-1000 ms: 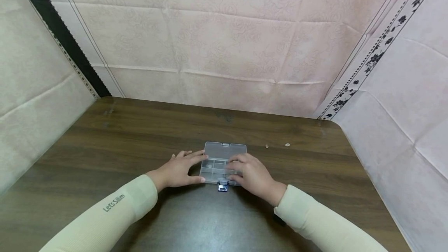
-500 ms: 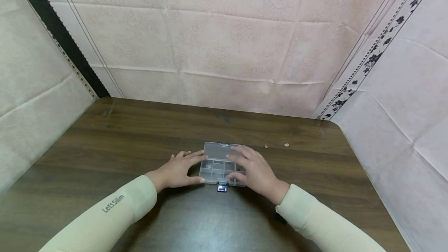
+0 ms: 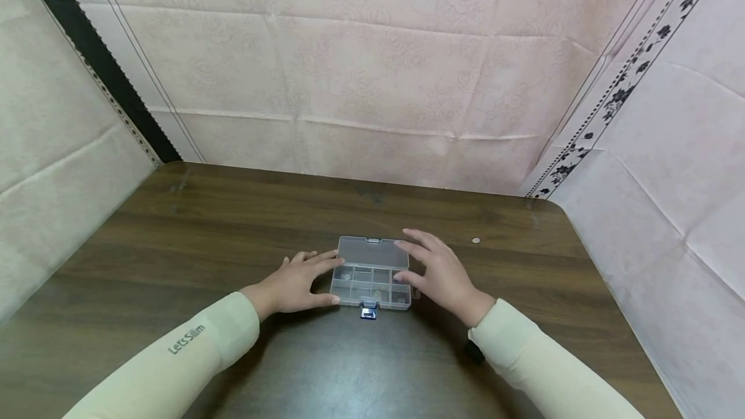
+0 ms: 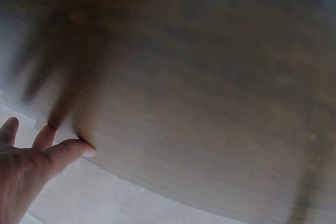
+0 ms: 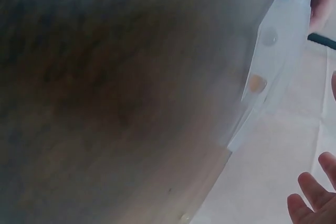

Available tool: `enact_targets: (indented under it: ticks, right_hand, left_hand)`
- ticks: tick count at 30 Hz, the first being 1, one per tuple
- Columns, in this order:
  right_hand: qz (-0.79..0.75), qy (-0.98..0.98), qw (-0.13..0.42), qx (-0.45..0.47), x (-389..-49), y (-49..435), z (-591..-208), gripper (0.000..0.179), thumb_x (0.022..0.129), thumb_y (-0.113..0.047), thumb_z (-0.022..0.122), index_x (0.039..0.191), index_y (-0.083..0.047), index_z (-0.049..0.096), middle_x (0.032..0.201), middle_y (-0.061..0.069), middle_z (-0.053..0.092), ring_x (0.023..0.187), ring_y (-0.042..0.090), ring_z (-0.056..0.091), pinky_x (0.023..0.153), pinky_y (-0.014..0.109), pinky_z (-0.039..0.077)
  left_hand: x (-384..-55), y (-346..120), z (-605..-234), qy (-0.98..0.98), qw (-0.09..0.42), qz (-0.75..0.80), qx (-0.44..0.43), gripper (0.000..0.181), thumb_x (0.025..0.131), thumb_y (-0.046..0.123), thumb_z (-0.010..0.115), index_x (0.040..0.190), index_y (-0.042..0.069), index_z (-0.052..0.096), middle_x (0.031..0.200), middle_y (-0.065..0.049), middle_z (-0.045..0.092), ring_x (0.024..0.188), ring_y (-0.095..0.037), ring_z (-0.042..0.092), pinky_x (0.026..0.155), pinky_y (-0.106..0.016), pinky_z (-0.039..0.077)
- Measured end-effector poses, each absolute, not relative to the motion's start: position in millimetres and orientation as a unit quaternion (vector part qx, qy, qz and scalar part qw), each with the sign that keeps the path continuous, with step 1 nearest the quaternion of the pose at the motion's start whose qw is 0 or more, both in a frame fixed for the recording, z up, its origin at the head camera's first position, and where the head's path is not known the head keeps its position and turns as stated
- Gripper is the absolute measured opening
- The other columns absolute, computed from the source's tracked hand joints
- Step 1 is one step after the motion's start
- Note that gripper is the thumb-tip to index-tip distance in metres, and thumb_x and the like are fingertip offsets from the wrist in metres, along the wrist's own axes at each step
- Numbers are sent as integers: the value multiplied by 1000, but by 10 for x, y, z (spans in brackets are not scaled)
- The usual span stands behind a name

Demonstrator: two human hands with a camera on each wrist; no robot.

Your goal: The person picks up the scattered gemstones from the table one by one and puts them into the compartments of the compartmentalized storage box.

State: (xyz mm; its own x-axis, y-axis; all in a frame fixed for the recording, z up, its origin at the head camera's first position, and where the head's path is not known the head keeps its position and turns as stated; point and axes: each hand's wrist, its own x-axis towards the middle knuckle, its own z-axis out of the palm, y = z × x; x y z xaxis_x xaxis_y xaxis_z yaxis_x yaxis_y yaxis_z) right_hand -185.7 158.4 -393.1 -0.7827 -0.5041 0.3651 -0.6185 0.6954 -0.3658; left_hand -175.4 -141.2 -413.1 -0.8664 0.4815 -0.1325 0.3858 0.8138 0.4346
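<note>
A clear plastic compartment box (image 3: pixel 372 286) lies on the table, its lid (image 3: pixel 372 251) folded back away from me and a blue latch (image 3: pixel 368 310) at the near edge. Small round pieces show through its wall in the right wrist view, one pale (image 5: pixel 269 36) and one tan (image 5: pixel 257 83). My left hand (image 3: pixel 297 284) rests along the box's left side, thumb and fingers spread. Over the right edge of the lid and compartments hovers my right hand (image 3: pixel 439 270), fingers apart, with nothing visible in it.
A small pale disc (image 3: pixel 476 240) lies on the brown wooden table (image 3: pixel 233 225), beyond the right hand. Patterned cloth (image 3: pixel 372 83) hangs behind the table's far edge, with more cloth at both sides.
My right hand has drawn off the compartments, moving right and away from me, and its fingers have spread. It now covers the spot where a second small piece lay. The left hand stays put.
</note>
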Motion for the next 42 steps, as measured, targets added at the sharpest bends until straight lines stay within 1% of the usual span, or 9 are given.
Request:
enact_targets:
  ticks: [17,22,24,26,27,29,32,37,42]
  right_hand:
    - [291,-917,123,243,-2078,1811,-3947,54,80,-23,80,129,-10,63,140,10,51,128,34,48,98,52,44]
    - [316,-917,108,220,-2138,1913,-3947,54,81,-22,79,131,-9,61,141,10,50,111,32,58,94,54,45]
    - [324,-917,103,209,-2163,1956,-3947,55,82,-22,78,132,-9,60,142,10,49,107,31,60,92,54,45]
    - [327,-919,99,199,-2184,2001,-3946,55,82,-23,78,132,-10,60,143,9,49,111,31,58,94,54,45]
    - [329,-919,98,194,-2196,2022,-3945,54,82,-23,78,132,-10,60,143,9,49,115,32,56,93,52,46]
    - [331,-920,96,187,-2217,2066,-3945,54,83,-23,77,133,-10,60,143,10,49,124,33,50,96,52,44]
    - [337,-920,89,176,-2249,2129,-3954,55,84,-24,76,134,-10,58,143,11,48,130,34,44,100,54,41]
    - [342,-923,76,160,-2291,2225,-3972,56,86,-27,74,136,-8,56,144,12,46,132,35,42,102,55,38]
    - [346,-923,81,148,-2333,2296,-3989,56,86,-25,74,135,-6,55,143,16,46,130,36,44,97,55,44]
  left_hand:
    - [-1772,-1418,-4137,946,113,199,230,74,85,60,62,148,28,40,158,4,27,140,-41,27,101,-76,17]
    - [-1772,-1415,-4138,947,114,195,229,74,85,60,62,148,29,40,158,4,28,140,-41,27,101,-75,18]
    - [-1771,-1413,-4136,947,115,192,228,74,85,61,62,148,29,40,158,4,27,140,-41,27,101,-75,18]
    - [-1769,-1411,-4133,948,117,192,228,74,85,61,62,148,29,40,158,4,27,140,-41,27,101,-75,18]
    - [-1768,-1410,-4131,948,117,192,227,74,85,61,62,148,28,40,158,4,27,140,-41,27,101,-75,18]
    - [-1765,-1408,-4125,947,117,193,228,74,85,61,62,148,28,40,158,4,27,140,-41,27,101,-75,18]
    - [-1758,-1405,-4116,946,118,196,228,74,85,60,62,148,28,40,158,4,27,140,-41,26,102,-75,17]
    - [-1748,-1399,-4110,946,120,196,227,74,86,59,63,148,28,40,158,4,27,140,-41,26,102,-75,17]
    - [-1747,-1397,-4116,947,119,196,226,74,85,60,63,148,28,40,158,4,27,140,-41,26,102,-75,17]
